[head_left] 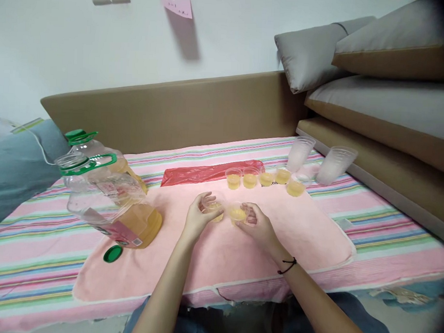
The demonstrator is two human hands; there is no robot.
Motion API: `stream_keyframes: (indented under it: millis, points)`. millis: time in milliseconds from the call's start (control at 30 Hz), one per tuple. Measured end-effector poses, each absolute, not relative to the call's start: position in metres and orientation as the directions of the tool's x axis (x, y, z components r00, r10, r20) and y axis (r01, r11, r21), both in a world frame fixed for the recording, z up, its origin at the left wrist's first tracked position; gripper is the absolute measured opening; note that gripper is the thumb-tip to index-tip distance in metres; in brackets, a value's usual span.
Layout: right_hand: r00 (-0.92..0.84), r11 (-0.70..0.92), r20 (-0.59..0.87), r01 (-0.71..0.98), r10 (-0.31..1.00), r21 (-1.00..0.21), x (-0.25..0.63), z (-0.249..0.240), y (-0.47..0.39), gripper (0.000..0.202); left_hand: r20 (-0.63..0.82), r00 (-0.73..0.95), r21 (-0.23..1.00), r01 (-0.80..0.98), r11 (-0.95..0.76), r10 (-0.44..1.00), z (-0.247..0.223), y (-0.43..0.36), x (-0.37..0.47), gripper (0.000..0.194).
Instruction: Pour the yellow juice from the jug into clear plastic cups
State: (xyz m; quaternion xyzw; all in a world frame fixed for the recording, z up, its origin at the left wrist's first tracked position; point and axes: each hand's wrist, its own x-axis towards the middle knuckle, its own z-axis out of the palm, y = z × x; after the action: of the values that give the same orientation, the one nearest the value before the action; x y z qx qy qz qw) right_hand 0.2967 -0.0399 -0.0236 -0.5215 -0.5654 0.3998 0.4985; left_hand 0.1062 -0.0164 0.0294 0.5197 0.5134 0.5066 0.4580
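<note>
My left hand [202, 214] is closed round a clear plastic cup [217, 211] with yellow liquid in its bottom. A second such cup [238, 214] is in my right hand [255, 223], its fingers curled about the far side. Both cups are side by side over the pink towel [218, 263]; whether they rest on it I cannot tell. Beyond them, several more cups of yellow liquid [249, 180] stand in an uneven row. To the left is a large uncapped plastic jug [118, 216] with a green handle, partly full of yellow liquid.
A green cap [113, 253] lies near the jug, and a second, capped jug [95, 147] is behind it. Red plastic [207, 173] lies along the towel's far edge. Two stacks of clear cups [336, 164] are at right, by piled cushions [388, 104].
</note>
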Motion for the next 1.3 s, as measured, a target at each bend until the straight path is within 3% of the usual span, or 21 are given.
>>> stream_keyframes:
  millis: [200,400,567,800,1100,1300]
  points:
    - [0.043,0.148,0.161,0.215,0.986,-0.965,0.294,-0.020,-0.042,0.050,0.000,-0.095,0.992,-0.125,-0.012,0.996,0.036,-0.016,0.099,0.075]
    - [0.053,0.147,0.162,0.217,0.985,-0.965,0.290,-0.017,-0.042,0.052,-0.007,-0.050,0.980,-0.201,-0.003,0.999,0.045,-0.018,0.090,0.075]
    - [0.065,0.131,0.146,0.189,0.987,-0.973,0.290,-0.021,-0.038,0.050,-0.002,-0.040,0.978,-0.206,-0.006,0.999,0.048,-0.021,0.088,0.075]
    - [0.071,0.117,0.115,-0.014,0.991,-0.993,0.293,-0.003,-0.037,0.053,0.079,-0.015,0.988,-0.129,-0.081,0.997,0.045,-0.023,0.089,0.061]
    - [0.057,0.160,0.158,-0.041,0.986,-0.986,0.309,0.017,-0.035,0.061,0.049,0.065,0.992,-0.119,-0.041,0.997,0.033,-0.023,0.102,0.059]
    - [0.121,0.177,0.170,-0.044,0.978,-0.983,0.324,0.007,-0.027,0.062,0.079,-0.028,0.996,-0.036,-0.080,0.996,0.016,-0.020,0.112,0.059]
